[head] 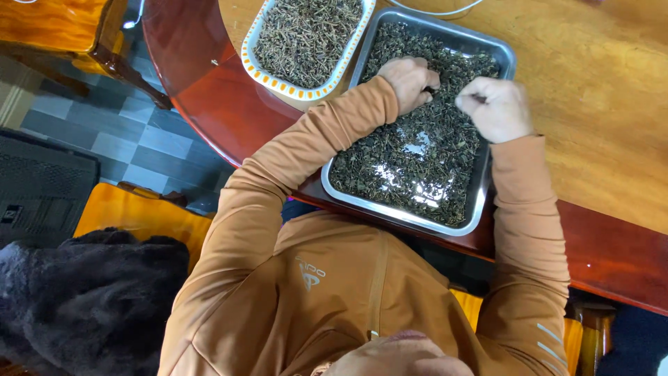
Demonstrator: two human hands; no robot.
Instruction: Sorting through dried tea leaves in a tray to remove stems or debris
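Steel tray [495,53] w/ dried leaves [410,157] under both hands: left [410,82] curled into leaves, right [495,108] pinching some.

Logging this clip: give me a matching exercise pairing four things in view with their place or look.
1. metal tray
2. orange-rimmed tray
3. left hand
4. right hand

a. fingers down in the dried leaves
b. closed fist above the leaves
c. overhangs the table edge, bare patches showing
d. farther from the person, evenly filled

Pairs: 1-c, 2-d, 3-a, 4-b
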